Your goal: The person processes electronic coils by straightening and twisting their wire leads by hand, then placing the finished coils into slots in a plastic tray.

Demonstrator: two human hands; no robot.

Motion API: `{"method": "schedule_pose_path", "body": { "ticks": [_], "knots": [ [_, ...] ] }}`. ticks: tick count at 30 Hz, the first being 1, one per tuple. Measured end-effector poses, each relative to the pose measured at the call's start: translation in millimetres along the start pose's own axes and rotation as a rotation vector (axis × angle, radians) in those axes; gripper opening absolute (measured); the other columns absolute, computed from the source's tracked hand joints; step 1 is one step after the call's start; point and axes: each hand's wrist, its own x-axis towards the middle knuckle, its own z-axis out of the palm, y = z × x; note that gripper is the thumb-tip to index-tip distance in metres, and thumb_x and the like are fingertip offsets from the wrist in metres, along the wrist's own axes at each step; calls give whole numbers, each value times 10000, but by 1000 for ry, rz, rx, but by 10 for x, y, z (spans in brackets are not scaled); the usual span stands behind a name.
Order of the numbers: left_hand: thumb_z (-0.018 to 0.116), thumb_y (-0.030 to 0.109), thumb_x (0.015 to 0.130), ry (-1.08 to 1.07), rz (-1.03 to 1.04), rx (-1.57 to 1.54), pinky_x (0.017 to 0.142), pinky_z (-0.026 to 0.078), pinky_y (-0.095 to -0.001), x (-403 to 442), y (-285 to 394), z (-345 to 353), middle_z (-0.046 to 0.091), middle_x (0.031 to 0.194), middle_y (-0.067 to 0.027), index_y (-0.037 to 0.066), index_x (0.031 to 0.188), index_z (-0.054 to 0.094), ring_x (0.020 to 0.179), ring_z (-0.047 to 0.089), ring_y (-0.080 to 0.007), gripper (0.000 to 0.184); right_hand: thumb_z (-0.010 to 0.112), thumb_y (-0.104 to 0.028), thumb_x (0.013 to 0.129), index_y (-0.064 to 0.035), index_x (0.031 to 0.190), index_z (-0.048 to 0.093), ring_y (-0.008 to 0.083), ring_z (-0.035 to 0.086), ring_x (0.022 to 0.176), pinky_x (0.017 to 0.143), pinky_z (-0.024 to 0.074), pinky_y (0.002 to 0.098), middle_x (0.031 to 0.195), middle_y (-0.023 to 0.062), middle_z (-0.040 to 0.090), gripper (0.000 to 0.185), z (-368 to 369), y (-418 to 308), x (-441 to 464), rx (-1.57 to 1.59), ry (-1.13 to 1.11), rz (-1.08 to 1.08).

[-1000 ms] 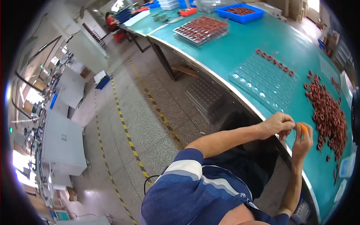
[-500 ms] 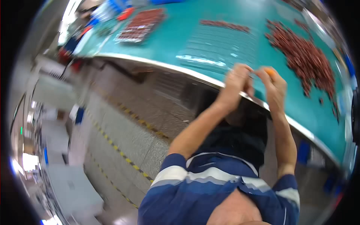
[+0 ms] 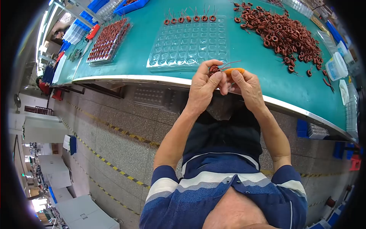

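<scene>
Pinched in the fingers of my left hand [image 3: 203, 87] is a small toroidal coil [image 3: 214, 69], a ring wound with reddish-brown wire and with thin wire leads sticking out. My right hand [image 3: 248, 91] is closed round an orange-handled tool [image 3: 237, 70]; its working end meets the coil's leads, but its kind is not clear. Both hands are close together over the table's front edge. Just beyond them lies a clear plastic tray [image 3: 182, 49] with round pockets and one row of coils along its far side, leads upward. A large pile of loose coils [image 3: 284, 36] spreads to the right.
The green table [image 3: 133, 57] has a pale front edge. At the left stands a tray full of coils [image 3: 109, 40], near a red-handled tool [image 3: 92, 32]. A white tub [image 3: 336, 66] sits at the right edge, and a blue bin [image 3: 131, 6] at the back.
The view has turned and sharpened, so the table and trays appear shifted. My hands stay together at the table edge; the coil and orange-handled tool now show clearly.
</scene>
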Motion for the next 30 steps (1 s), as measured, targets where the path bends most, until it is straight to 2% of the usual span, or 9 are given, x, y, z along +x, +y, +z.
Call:
{"method": "schedule_pose_path", "body": {
  "ticks": [2, 5, 8, 9, 12, 17, 22, 28, 30],
  "knots": [
    [486, 113, 1000, -30, 35, 43, 602, 485, -253, 1, -9, 27, 545, 756, -44, 23, 1237, 440, 640, 567, -122, 257, 597, -263, 963, 9, 1023, 676, 63, 595, 705, 596, 465, 208, 832, 24, 664, 290, 44, -22, 5, 10, -3, -13],
    [481, 84, 994, -17, 74, 177, 582, 471, -242, -15, 15, 52, 533, 735, -33, 15, 1206, 458, 624, 551, -100, 225, 583, -215, 966, 24, 955, 682, 71, 594, 659, 558, 450, 236, 784, 31, 659, 259, 87, -57, -19, -437, 155, -320],
    [484, 68, 987, 13, 116, 287, 577, 461, -234, -24, 35, 51, 524, 725, -20, 12, 1180, 474, 615, 541, -90, 201, 575, -195, 962, 41, 889, 681, 80, 584, 611, 523, 435, 263, 739, 43, 648, 269, 189, -240, -149, -822, 264, -865],
    [486, 64, 984, 24, 125, 327, 577, 458, -231, -47, 45, 51, 520, 722, -16, 12, 1171, 479, 612, 538, -87, 194, 600, -190, 949, 37, 868, 690, 81, 570, 588, 505, 421, 256, 743, 39, 650, 257, 167, -266, -167, -776, 256, -791],
    [499, 68, 980, -2, 143, 265, 576, 456, -232, -96, 40, 101, 516, 715, -11, 15, 1164, 484, 606, 532, -88, 192, 633, -183, 930, 30, 843, 699, 74, 556, 579, 504, 420, 244, 764, 34, 650, 239, 107, -270, -155, -53, 196, -164],
    [482, 181, 1007, -12, -28, 91, 569, 466, -234, -100, 74, 27, 525, 704, -29, -13, 1153, 485, 611, 567, -99, 243, 654, -245, 928, 2, 1089, 649, 64, 539, 623, 539, 408, 196, 766, 19, 622, 294, 182, -259, -68, -148, 248, -346],
    [426, 366, 1025, -122, -179, 129, 541, 439, -227, -80, 66, -130, 532, 742, -37, -3, 1120, 524, 610, 561, -106, 394, 628, -234, 945, -11, 1006, 662, 49, 528, 541, 463, 367, 182, 692, 3, 602, 234, 22, -241, -71, -95, 61, -158],
    [439, 293, 1031, -61, 128, 541, 505, 400, -223, -86, 1, -13, 544, 685, -11, 1, 1120, 549, 566, 514, -73, 325, 627, -223, 942, -9, 970, 653, 56, 520, 470, 403, 334, 178, 633, 15, 591, 217, -3, -240, -63, 44, 31, -24],
    [441, 271, 1030, -101, 23, 459, 510, 401, -216, -101, 94, -28, 547, 693, -10, 7, 1132, 549, 576, 521, -73, 303, 639, -213, 935, -5, 985, 643, 60, 522, 469, 402, 334, 176, 629, 18, 591, 213, 18, -267, -63, 37, 10, -56]
  ]
}}
